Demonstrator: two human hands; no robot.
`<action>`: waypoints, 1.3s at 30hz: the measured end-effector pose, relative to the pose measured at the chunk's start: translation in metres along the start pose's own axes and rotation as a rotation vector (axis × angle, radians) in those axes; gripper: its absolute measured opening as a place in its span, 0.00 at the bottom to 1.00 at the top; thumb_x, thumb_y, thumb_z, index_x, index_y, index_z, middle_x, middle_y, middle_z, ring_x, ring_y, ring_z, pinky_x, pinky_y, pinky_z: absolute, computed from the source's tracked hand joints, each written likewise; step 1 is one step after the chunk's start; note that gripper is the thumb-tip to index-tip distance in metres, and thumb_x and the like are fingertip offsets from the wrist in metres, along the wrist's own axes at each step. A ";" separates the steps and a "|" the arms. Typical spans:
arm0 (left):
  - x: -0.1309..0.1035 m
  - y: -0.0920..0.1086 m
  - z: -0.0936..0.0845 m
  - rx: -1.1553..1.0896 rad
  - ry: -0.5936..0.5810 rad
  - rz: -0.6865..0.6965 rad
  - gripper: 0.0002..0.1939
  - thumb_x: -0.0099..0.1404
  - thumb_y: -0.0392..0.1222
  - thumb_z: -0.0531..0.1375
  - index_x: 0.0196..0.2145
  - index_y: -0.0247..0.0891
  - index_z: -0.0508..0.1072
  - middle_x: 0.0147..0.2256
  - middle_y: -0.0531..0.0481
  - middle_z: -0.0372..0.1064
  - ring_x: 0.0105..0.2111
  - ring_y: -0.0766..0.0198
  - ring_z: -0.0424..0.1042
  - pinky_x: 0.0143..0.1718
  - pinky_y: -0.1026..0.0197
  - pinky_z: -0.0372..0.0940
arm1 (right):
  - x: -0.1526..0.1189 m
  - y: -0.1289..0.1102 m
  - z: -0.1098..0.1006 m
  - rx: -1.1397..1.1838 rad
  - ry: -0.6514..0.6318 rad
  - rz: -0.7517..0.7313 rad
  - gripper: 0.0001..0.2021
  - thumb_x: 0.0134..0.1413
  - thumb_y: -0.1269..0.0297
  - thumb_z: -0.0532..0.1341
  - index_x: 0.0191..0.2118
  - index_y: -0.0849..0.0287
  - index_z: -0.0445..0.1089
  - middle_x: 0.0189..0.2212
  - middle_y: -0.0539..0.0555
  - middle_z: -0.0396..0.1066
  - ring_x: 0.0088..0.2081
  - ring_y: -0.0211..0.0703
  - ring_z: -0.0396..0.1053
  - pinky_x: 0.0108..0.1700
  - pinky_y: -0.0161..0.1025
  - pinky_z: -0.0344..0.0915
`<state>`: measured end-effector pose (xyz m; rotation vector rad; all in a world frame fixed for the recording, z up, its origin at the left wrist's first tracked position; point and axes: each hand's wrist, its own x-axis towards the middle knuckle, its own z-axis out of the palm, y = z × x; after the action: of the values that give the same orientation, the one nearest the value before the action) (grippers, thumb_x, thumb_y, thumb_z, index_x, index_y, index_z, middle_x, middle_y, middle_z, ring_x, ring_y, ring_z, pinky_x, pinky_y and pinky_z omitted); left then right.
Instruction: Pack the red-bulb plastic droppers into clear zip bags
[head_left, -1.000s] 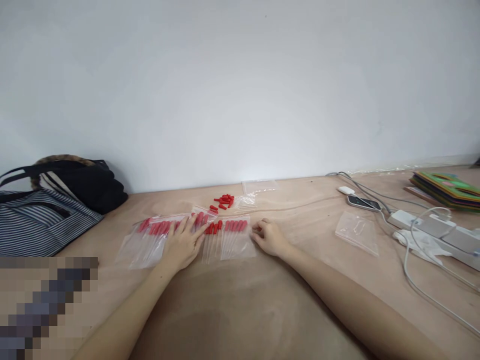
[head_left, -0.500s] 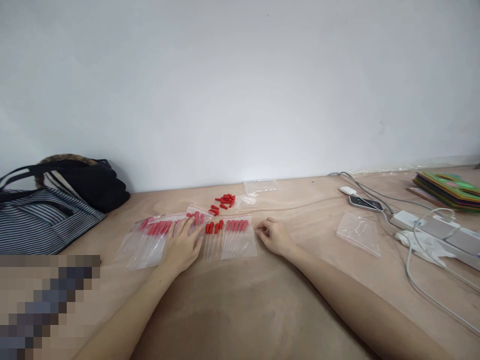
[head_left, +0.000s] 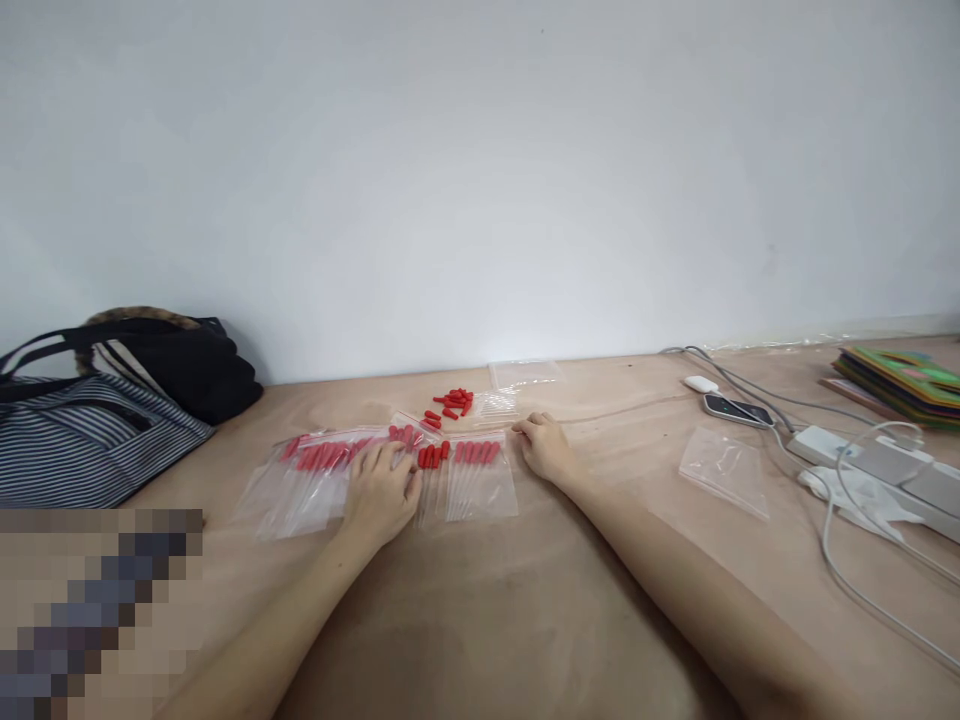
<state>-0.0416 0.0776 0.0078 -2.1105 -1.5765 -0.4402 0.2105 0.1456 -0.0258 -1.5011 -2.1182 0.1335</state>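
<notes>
My left hand (head_left: 379, 490) lies over clear zip bags (head_left: 289, 510) that hold red-bulbed droppers, its fingers bent but apart. Its thumb side is beside several loose droppers (head_left: 433, 457) with red bulbs and thin clear tubes; whether it touches them I cannot tell. To their right, a flat zip bag (head_left: 484, 495) holds a row of droppers with red bulbs. My right hand (head_left: 546, 447) rests right of that bag, fingers loosely curved and nothing visible in them. Beyond lie a pile of loose red bulbs (head_left: 454, 398) and thin clear tubes (head_left: 496, 403).
Clear bags (head_left: 525, 373) lie by the wall, with another bag (head_left: 724, 470) on the right. Farther right are a black device (head_left: 735, 408), a power strip (head_left: 870, 455) with cables, and stacked colored sheets (head_left: 900, 380). A striped bag (head_left: 82, 440) stands at left.
My left hand has shifted right, and the loose droppers beside it lie closer together. My right hand has moved slightly forward, its fingers less curled. The view has shifted a little.
</notes>
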 end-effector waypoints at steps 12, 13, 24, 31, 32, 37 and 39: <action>-0.004 0.020 -0.011 0.059 -0.208 -0.168 0.22 0.55 0.58 0.54 0.33 0.37 0.73 0.48 0.38 0.62 0.51 0.46 0.54 0.50 0.48 0.48 | 0.015 0.000 0.000 -0.020 0.040 0.046 0.12 0.52 0.71 0.54 0.42 0.59 0.70 0.38 0.58 0.65 0.41 0.46 0.62 0.45 0.40 0.56; -0.003 0.021 -0.012 0.072 -0.222 -0.175 0.22 0.54 0.58 0.54 0.33 0.36 0.73 0.49 0.37 0.62 0.51 0.45 0.54 0.50 0.48 0.48 | 0.010 0.004 -0.006 -0.035 0.049 0.068 0.11 0.52 0.70 0.54 0.41 0.60 0.70 0.38 0.59 0.65 0.42 0.47 0.61 0.45 0.40 0.56; 0.011 0.033 -0.008 0.157 -0.323 -0.235 0.24 0.55 0.51 0.52 0.38 0.26 0.74 0.47 0.28 0.61 0.52 0.39 0.52 0.45 0.45 0.51 | -0.093 0.082 -0.095 -0.603 -0.030 0.560 0.16 0.52 0.58 0.53 0.41 0.65 0.68 0.42 0.68 0.64 0.45 0.62 0.60 0.42 0.52 0.55; 0.014 0.034 -0.006 0.167 -0.312 -0.224 0.24 0.57 0.50 0.50 0.36 0.25 0.74 0.44 0.28 0.63 0.49 0.39 0.55 0.44 0.46 0.51 | -0.113 0.091 -0.103 -0.501 -0.159 0.626 0.18 0.56 0.54 0.48 0.39 0.62 0.68 0.39 0.64 0.67 0.43 0.60 0.64 0.40 0.54 0.58; 0.014 0.035 -0.006 0.169 -0.310 -0.221 0.24 0.58 0.49 0.50 0.37 0.25 0.74 0.44 0.28 0.62 0.49 0.40 0.55 0.44 0.46 0.51 | -0.112 0.088 -0.100 -0.471 -0.160 0.595 0.17 0.55 0.55 0.49 0.39 0.62 0.67 0.39 0.64 0.66 0.43 0.59 0.64 0.41 0.53 0.59; 0.013 0.035 -0.008 0.177 -0.313 -0.229 0.24 0.59 0.50 0.49 0.38 0.27 0.74 0.43 0.30 0.64 0.49 0.41 0.56 0.44 0.46 0.52 | -0.106 0.058 -0.079 -0.193 -0.156 0.298 0.11 0.53 0.64 0.52 0.37 0.60 0.69 0.38 0.60 0.67 0.41 0.50 0.66 0.43 0.42 0.61; 0.013 0.034 -0.009 0.171 -0.328 -0.237 0.24 0.59 0.51 0.49 0.37 0.29 0.75 0.43 0.31 0.65 0.49 0.41 0.56 0.44 0.47 0.52 | -0.104 0.050 -0.078 -0.116 -0.166 0.220 0.11 0.53 0.64 0.52 0.37 0.57 0.70 0.39 0.57 0.68 0.39 0.45 0.68 0.41 0.36 0.62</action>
<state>-0.0052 0.0748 0.0162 -1.9452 -1.9834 -0.0284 0.3144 0.0533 -0.0164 -1.8475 -2.1131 0.2255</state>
